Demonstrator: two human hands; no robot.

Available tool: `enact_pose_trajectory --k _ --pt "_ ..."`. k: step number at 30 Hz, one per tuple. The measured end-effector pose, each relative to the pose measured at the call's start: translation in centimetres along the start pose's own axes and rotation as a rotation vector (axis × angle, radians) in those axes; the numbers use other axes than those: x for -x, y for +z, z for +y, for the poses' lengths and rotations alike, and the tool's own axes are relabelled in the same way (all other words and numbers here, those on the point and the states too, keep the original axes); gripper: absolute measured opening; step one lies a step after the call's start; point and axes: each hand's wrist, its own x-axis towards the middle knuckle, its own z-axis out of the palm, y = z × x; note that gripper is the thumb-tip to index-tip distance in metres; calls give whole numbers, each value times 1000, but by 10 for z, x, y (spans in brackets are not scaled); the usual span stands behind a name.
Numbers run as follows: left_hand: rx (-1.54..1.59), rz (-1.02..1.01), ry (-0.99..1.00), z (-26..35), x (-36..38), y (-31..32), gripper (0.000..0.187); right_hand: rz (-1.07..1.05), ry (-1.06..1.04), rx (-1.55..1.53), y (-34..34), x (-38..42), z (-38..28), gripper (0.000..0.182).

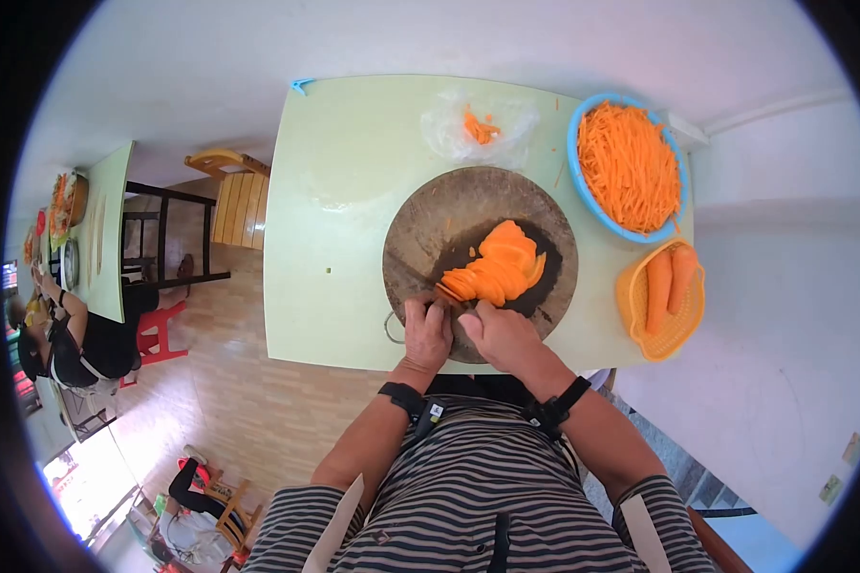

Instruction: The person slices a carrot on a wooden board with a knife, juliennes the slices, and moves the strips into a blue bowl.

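Overlapping orange carrot slices [502, 265] fan out across a dark wet patch on a round wooden chopping board [420, 224]. My left hand [427, 329] is curled at the lower left end of the slices, its fingertips against the last ones. Just to the right, at the near side of the slices, my right hand [506, 334] is closed. Whatever it grips is hidden by the fingers; only a narrow dark strip shows between the two hands. A metal ring sticks out from the board's lower left edge.
On the pale green table [325, 286], a blue basin [575, 158] of carrot shreds and a yellow basket [674, 346] with two carrots stand right. A plastic bag [440, 138] with carrot bits lies behind the board. A wooden chair [241, 210] and a seated person [105, 334] are left.
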Motion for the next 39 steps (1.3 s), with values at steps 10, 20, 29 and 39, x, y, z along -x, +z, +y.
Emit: enact_pose_trajectory --k 10,20,29,39 --pt "73 70 -22 6 -4 0 26 14 12 -96 -26 43 9 39" --pt "89 -14 -23 3 -1 -4 43 -106 89 87 -44 73 7 43" --pt "26 -18 -41 5 -2 -4 38 -159 96 58 -58 61 -7 42" --pt "27 -11 -18 0 3 0 33 -4 -19 44 -5 6 2 41"
